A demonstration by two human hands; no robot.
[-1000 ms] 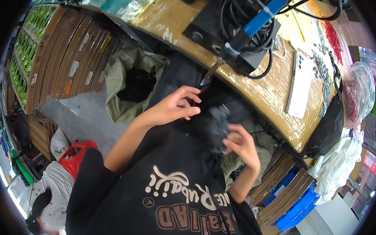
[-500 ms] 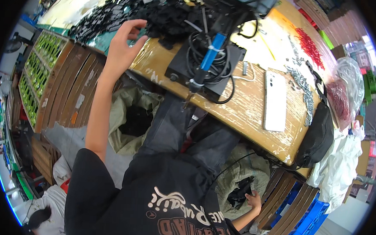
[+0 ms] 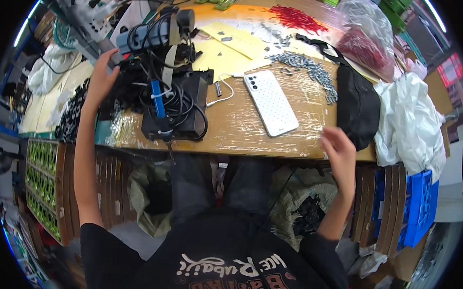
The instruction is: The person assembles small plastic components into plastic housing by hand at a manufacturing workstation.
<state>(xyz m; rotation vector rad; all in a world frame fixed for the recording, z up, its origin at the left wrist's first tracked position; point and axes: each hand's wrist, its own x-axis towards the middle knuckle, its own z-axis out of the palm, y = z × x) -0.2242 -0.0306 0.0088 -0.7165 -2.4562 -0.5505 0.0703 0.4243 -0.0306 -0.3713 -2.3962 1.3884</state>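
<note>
My left hand point(image 3: 101, 78) reaches to the left part of the table, its thumb and fingers apart and nothing seen in them. Beside it lies a heap of black parts point(image 3: 126, 84), partly hidden behind cables. My right hand point(image 3: 339, 150) is over the table's front edge at the right, fingers loosely bent and apart, holding nothing that I can see. Nearest to it are a black waist bag point(image 3: 357, 106) and a white phone point(image 3: 271, 103) lying on the table. Between my hands, a blue-handled tool point(image 3: 157, 99) with a metal tip rests on a black box point(image 3: 196, 99) among coiled cables.
Small grey metal pieces point(image 3: 310, 68) and red strips point(image 3: 299, 19) lie on the wooden table point(image 3: 231, 139). Open sacks point(image 3: 145, 205) with black pieces stand below, on both sides of my legs. Stacked trays point(image 3: 43, 188) with green items are at the left, a blue crate point(image 3: 420, 209) at the right.
The view has turned to the right and levelled. My right hand has come up from beside the right sack to the table edge. The left hand stays by the black parts, still open.
</note>
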